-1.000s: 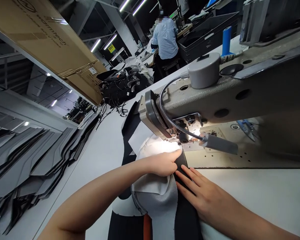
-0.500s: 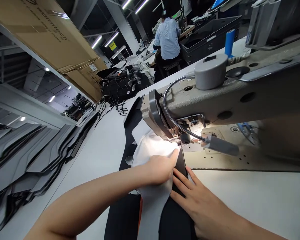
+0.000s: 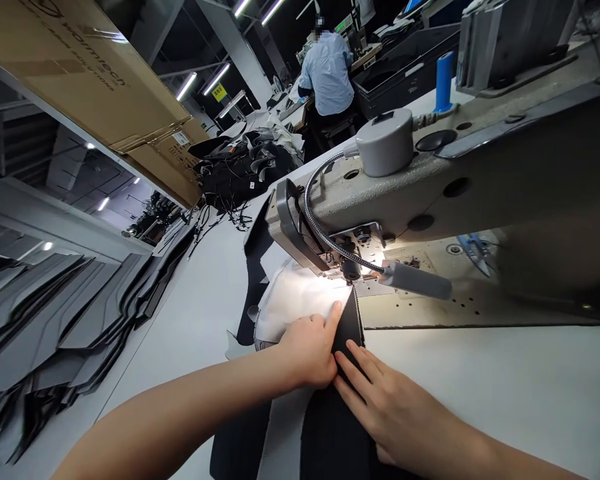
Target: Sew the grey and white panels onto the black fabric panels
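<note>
Work table [image 3: 505, 387]: white top filling the view from 3 to 7 o'clock, carrying everything below.
Sewing machine [image 3: 480, 173]: grey industrial arm running from 3 o'clock in to its head near centre; the needle area is lit and partly hidden by the head.
Cut panels [image 3: 55, 327]: grey and black stack fanned out at 9 o'clock, well apart from the hands.
Cardboard boxes [image 3: 95, 87]: on a shelf at 11 o'clock.
Co-worker [image 3: 327, 70]: seated at 12 o'clock, back turned, at another bench.
Black pile [image 3: 240, 173]: tangled dark pieces at 11 o'clock beyond the machine.
Black fabric strip [image 3: 347, 327]: lies from the needle area down to 6 o'clock, its edge against the white piece.
White fabric piece [image 3: 295, 300]: brightly lit, just at 9 o'clock of the strip, under the machine head.
Gooseneck lamp [image 3: 415, 280]: grey tube pointing at the needle from 3 o'clock.
Right hand [image 3: 395, 407]: flat, fingers spread, pressing the black strip; grips nothing.
Left hand [image 3: 307, 347]: loosely curled, fingertips pinning the white piece where it meets the strip.
Doing it well: likely keep both edges flush, press lightly and evenly, and hold fingertips clear of the needle.
</note>
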The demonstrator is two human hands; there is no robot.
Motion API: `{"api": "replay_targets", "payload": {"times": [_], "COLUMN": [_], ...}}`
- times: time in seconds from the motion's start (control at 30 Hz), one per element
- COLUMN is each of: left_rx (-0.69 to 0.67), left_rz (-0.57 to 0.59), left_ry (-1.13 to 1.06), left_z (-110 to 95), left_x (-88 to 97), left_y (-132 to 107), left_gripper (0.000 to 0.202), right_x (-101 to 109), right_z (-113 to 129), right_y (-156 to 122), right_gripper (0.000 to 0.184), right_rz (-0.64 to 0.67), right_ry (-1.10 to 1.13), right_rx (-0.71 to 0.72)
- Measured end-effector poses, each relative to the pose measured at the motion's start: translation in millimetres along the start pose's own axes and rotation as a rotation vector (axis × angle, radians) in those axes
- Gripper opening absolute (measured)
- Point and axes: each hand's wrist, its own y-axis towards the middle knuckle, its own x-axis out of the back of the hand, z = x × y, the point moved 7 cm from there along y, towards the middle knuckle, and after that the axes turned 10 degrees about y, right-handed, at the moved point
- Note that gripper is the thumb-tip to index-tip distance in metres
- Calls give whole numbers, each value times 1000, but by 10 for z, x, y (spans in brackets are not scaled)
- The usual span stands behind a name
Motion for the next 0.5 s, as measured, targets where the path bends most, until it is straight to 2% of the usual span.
{"api": "replay_targets", "payload": {"times": [0.1,0.2,0.33,0.37,0.43,0.5], "left_rx": [90,112,43,24,-12,-57], "left_rz": [8,-86,-217,-217,-143,-57], "left_ry": [69,140,194,193,124,-72], "left_z": [-39,-72,-89,-77,-23,44], "left_x": [-5,-28,-63,-62,-52,19], "left_y": [27,26,-26,-32,-27,-19], "left_gripper": [95,81,64,64,68,69], "right_x": [-13,-50,-101,-93,-62,-31], "right_z": [-17,-12,6,9,21,36], "right_y": [-58,-82,-82,-84,-94,-106], "right_gripper": [79,80,79,76,66,56], "right_rz": [88,109,101,78,21,-27], "right_ry": [103,111,81,66,37,12], "right_rx": [-26,-36,-26,-24,-18,-13]}}
